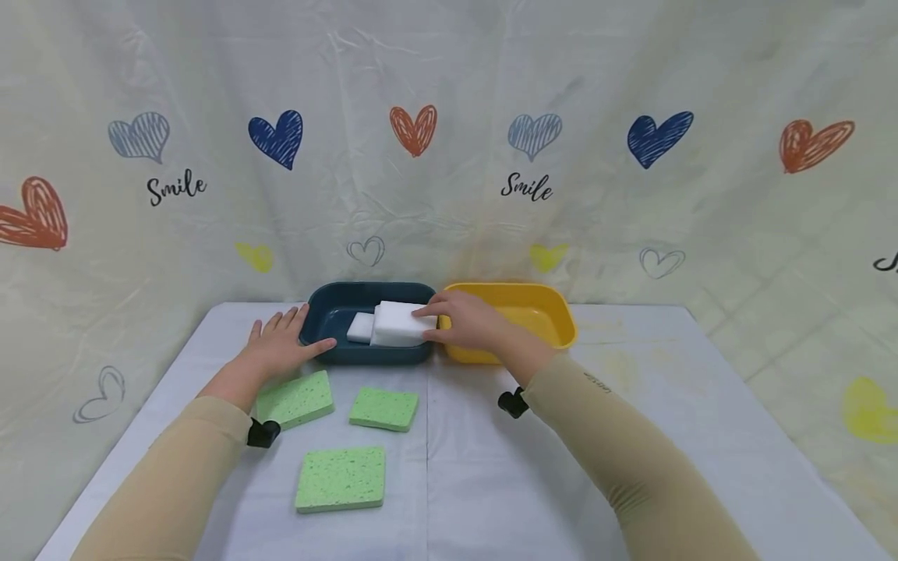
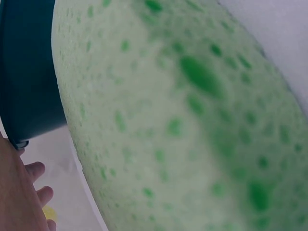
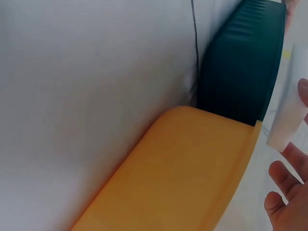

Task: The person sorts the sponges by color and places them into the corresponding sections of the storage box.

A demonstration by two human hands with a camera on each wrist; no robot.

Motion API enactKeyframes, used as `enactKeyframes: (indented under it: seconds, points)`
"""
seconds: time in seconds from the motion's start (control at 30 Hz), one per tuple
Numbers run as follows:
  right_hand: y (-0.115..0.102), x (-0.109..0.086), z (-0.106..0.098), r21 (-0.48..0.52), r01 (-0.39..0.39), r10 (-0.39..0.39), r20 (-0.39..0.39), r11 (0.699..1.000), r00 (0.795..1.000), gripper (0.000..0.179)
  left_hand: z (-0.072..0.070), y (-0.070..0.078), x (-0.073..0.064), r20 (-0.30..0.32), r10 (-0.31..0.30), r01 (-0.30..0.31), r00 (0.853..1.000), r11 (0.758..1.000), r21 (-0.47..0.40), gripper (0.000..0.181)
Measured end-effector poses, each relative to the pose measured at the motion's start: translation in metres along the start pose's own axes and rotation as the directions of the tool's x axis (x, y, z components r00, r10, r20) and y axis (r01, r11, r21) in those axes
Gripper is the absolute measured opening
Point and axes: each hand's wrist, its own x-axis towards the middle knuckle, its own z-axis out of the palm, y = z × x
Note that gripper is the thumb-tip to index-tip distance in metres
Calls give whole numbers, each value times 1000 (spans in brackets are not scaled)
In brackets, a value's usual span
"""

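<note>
My right hand (image 1: 468,321) pinches a white block-shaped sponge (image 1: 405,321) over the right end of a dark teal bin (image 1: 365,356). In the right wrist view, the thumb and fingers grip that white sponge (image 3: 288,108) just above the bin's rim. Inside the bin lies a smaller-looking white block (image 1: 361,328), with part of another white edge beside the held one. My left hand (image 1: 279,344) has its fingers spread, the thumb at the bin's left front rim. Beneath its wrist lies a green speckled sponge (image 1: 298,397), which fills most of the left wrist view.
A yellow bin (image 1: 533,318) stands directly right of the teal one. Two more green sponges, a middle one (image 1: 383,409) and a nearer one (image 1: 341,479), lie flat on the white-covered table (image 1: 477,483). Behind hangs a curtain (image 1: 463,218) printed with hearts.
</note>
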Motion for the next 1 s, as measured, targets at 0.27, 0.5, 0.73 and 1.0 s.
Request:
enactKeyframes:
  seconds: [0.27,0.5,0.73,1.0]
  points:
    - [-9,23,9,-111,-11,16,51,994,999,43,2,-3,2,-7,0,0,1000,1000,4,119]
    - [-18,38,13,-203,-8,31,109,979,994,44,3,-4,4,-9,-2,2,1000,1000,2,120]
    - [-28,49,14,-248,-10,44,133,969,990,46,2,-3,4,-10,-3,3,1000,1000,2,120]
    - [-32,57,17,-212,-9,34,114,977,993,48,2,-3,4,-9,-7,7,1000,1000,-3,119]
